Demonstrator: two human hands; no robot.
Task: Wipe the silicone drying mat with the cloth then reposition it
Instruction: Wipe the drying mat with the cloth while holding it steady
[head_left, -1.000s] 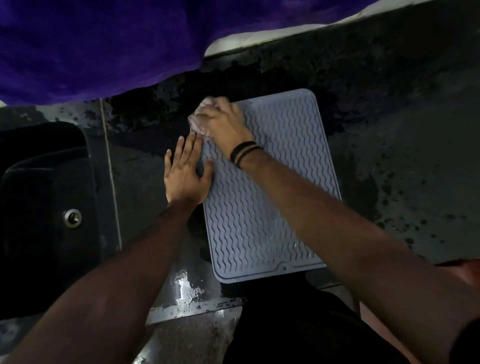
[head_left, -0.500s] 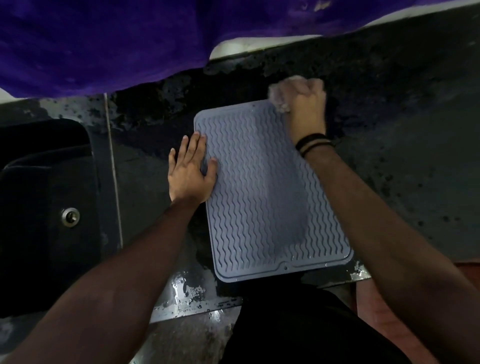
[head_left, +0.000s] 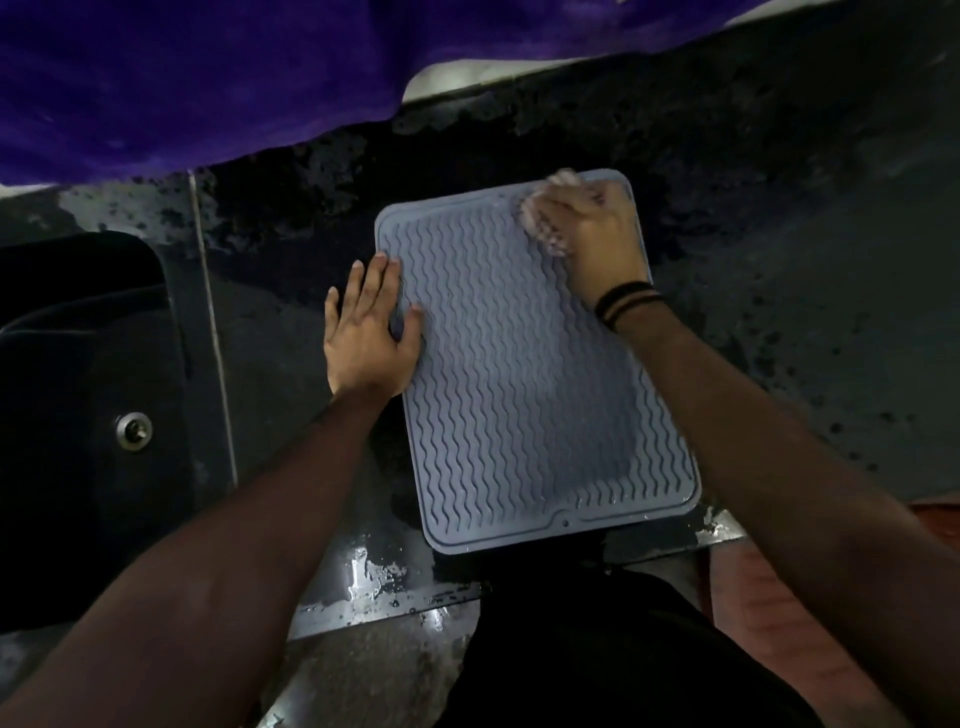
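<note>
A grey-blue silicone drying mat (head_left: 519, 374) with wavy ridges lies flat on the dark counter, its near edge at the counter's front. My right hand (head_left: 592, 234) is on the mat's far right corner, closed on a small pale cloth (head_left: 550, 208) that shows blurred under the fingers. My left hand (head_left: 369, 332) lies flat with fingers spread, pressing on the mat's left edge, thumb on the ridges.
A dark sink (head_left: 78, 415) with a metal drain (head_left: 134, 430) sits at the left. The dark speckled counter (head_left: 805, 260) extends right and behind the mat. A purple fabric (head_left: 182, 78) hangs across the top. Wet patches shine at the counter's front edge (head_left: 374, 577).
My right hand with the cloth swept from the mat's far left corner across to the far right corner, then slightly back onto the mat. My left hand stayed on the left edge.
</note>
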